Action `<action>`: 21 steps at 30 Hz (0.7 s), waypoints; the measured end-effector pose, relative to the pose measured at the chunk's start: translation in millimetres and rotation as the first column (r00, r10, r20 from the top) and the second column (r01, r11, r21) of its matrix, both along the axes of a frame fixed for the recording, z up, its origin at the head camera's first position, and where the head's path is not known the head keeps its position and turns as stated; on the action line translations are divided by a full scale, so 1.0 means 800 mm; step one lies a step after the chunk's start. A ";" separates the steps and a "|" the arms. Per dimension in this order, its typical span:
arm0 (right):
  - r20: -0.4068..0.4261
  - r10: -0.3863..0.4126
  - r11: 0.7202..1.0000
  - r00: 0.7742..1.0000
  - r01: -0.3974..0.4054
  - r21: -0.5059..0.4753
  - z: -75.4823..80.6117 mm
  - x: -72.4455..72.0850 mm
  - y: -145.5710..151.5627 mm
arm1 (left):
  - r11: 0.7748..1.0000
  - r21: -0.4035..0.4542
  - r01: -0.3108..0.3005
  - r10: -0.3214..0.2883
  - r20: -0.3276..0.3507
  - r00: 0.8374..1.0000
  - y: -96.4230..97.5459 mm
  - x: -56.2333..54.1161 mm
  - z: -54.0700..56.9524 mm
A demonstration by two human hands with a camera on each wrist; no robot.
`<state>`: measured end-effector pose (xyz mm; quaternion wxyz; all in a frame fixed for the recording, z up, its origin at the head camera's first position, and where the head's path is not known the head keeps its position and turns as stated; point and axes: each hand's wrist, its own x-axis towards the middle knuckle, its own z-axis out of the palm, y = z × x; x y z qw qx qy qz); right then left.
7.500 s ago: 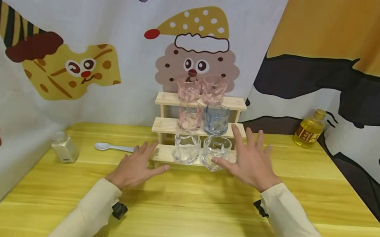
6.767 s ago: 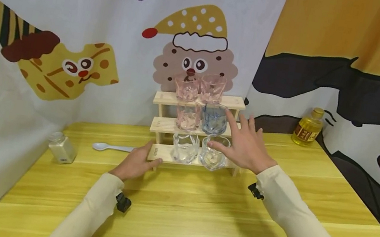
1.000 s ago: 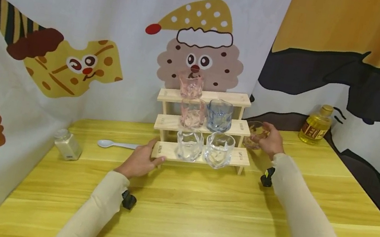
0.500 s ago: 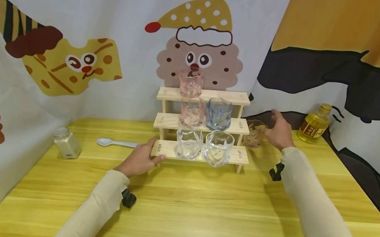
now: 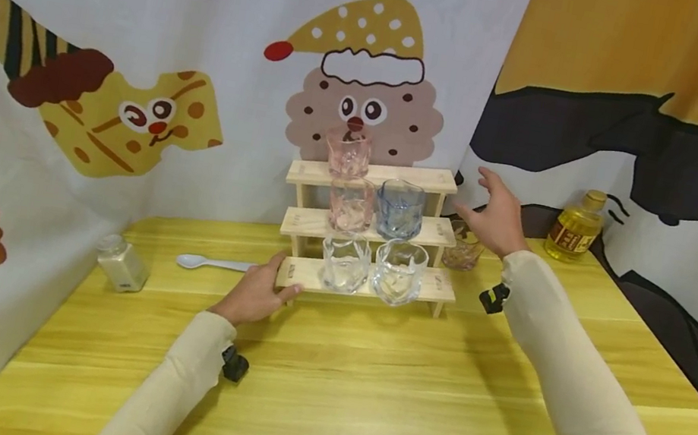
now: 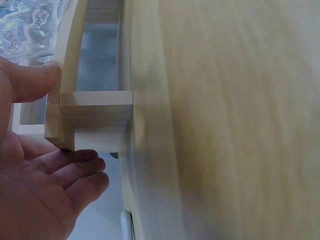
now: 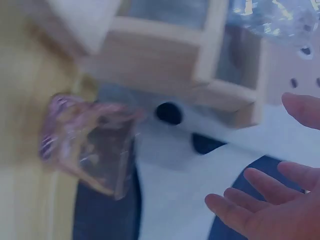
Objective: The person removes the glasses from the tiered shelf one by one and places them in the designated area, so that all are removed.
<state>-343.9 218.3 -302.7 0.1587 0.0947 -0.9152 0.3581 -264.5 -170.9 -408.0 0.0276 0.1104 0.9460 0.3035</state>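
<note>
We see the left grip [image 5: 254, 294] clasping the lower left end of a wooden three-tier rack [image 5: 306, 222] that bears five glass tumblers [image 5: 399, 214]; beside its right end a pink tumbler [image 5: 464, 257] stands on the tabletop [image 5: 325, 398], and above that the right grip [image 5: 496, 215] hovers, loosely spread.

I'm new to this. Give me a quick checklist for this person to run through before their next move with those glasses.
1. Left hand holding the wooden rack: ok, at its lower left end.
2. Firmness of that hold: cannot tell.
3. Right hand free: ok, it holds nothing.
4. Pink glass standing upright on the table: ok, right of the rack.
5. Blue glass upright on the rack: ok.
6. Oil bottle apart from the right hand: ok.
</note>
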 end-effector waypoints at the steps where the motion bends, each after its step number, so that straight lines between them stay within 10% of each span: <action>1: -0.016 0.007 1.000 1.000 -0.007 -0.008 0.004 0.000 -0.005 | 1.000 0.000 0.000 0.000 -0.001 1.000 0.000 0.000 0.000; 21: -0.060 0.154 0.983 0.986 -0.159 -0.088 0.052 -0.015 -0.113 | 1.000 0.022 0.009 -0.009 0.002 1.000 -0.002 -0.001 0.001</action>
